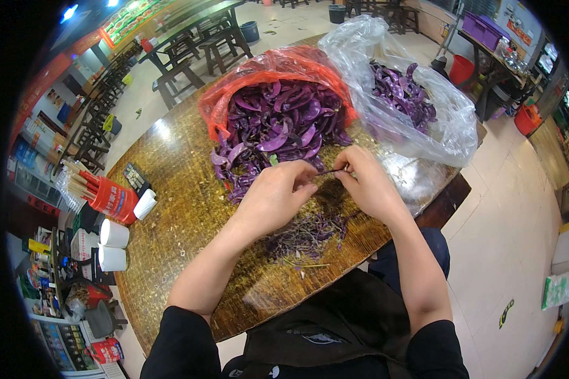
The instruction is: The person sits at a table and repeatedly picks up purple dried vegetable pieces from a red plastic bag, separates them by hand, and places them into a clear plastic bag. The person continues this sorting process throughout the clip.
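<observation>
Between my two hands a single purple bean pod (328, 172) is stretched, seen nearly edge-on. My left hand (284, 189) pinches one end, and my right hand (360, 177) grips the other with thumb and fingertips. Just beyond them, a heap of purple hyacinth beans (284, 118) spills from a red plastic bag (275, 59) onto the wooden table (180, 227). Below my hands lies a pile of thin strings and trimmed ends (308, 237). To the right, a clear plastic bag (436, 137) stands open with more purple pods (400, 92) inside.
At the table's left edge stand a red chopstick holder (116, 201), white paper cups (114, 245) and a dark device with keys (136, 177). Wooden stools (178, 78) and a long table (189, 23) are beyond. Tiled floor (493, 208) lies to the right.
</observation>
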{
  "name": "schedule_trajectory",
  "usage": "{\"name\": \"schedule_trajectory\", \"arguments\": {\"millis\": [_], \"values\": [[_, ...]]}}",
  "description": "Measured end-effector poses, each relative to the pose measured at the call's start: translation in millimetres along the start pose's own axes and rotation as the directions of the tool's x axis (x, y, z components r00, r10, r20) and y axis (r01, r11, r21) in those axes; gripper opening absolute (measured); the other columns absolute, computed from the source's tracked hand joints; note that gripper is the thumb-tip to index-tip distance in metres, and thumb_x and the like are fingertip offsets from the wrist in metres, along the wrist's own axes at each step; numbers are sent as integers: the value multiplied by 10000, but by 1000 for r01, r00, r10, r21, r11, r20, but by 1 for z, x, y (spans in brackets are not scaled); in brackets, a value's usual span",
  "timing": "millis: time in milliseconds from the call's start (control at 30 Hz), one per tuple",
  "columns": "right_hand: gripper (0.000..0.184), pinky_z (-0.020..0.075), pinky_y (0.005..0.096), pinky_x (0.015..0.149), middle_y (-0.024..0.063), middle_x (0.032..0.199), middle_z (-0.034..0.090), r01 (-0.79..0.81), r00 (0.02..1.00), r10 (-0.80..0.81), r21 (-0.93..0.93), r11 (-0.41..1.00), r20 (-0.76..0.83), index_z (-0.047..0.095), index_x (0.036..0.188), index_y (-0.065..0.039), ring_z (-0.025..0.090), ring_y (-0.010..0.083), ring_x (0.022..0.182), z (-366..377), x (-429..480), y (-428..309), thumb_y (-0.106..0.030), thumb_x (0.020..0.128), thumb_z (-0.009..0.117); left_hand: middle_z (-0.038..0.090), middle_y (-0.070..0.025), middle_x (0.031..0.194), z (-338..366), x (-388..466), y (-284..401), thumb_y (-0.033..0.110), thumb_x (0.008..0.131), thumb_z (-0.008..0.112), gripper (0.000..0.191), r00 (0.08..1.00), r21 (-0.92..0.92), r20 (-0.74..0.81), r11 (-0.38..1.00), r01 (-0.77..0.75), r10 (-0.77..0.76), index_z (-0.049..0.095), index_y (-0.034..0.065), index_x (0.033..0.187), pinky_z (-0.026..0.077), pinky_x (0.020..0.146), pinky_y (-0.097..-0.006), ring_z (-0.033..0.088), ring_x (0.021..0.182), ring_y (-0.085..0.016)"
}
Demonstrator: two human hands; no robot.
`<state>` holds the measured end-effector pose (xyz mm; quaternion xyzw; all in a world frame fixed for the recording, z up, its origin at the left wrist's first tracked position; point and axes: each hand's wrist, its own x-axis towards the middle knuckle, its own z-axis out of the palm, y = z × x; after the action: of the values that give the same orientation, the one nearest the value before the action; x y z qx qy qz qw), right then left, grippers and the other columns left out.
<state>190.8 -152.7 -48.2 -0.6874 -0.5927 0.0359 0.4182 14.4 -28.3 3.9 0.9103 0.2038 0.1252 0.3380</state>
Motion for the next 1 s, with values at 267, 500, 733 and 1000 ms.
{"name": "schedule_trajectory", "arguments": {"millis": [267,500,733,1000], "values": [[178,505,384,710,123,978,620,334,851,-309,-16,942,-423,641,937,-16,620,311,833,3,-3,-20,61,798,719,751,-168,939,-3,-1,14,137,918,723,221,985,-208,-173,978,-34,-2,708,-11,1082,565,762,-337,743,844,-240],[248,498,373,697,102,984,623,371,783,-419,-196,908,-459,672,968,-35,609,284,816,3,-5,-16,57,745,729,763,-117,926,-3,-3,12,83,930,711,194,974,-182,-226,981,-73,30,732,-10,1099,556,708,-302,715,796,-152],[321,507,383,725,80,1002,627,360,810,-470,-335,870,-350,691,1026,-59,623,269,842,6,-9,-29,5,717,749,733,-145,856,11,-4,9,51,905,707,131,863,103,-372,939,-329,343,717,-31,1007,555,687,-306,714,745,-166],[161,510,323,695,73,906,650,132,942,-55,216,968,-332,703,1030,0,646,198,786,4,-10,-33,22,870,706,715,-15,827,-3,-1,6,87,949,607,147,991,-543,-20,834,100,-132,706,-13,990,487,705,-241,615,756,-67]]}}
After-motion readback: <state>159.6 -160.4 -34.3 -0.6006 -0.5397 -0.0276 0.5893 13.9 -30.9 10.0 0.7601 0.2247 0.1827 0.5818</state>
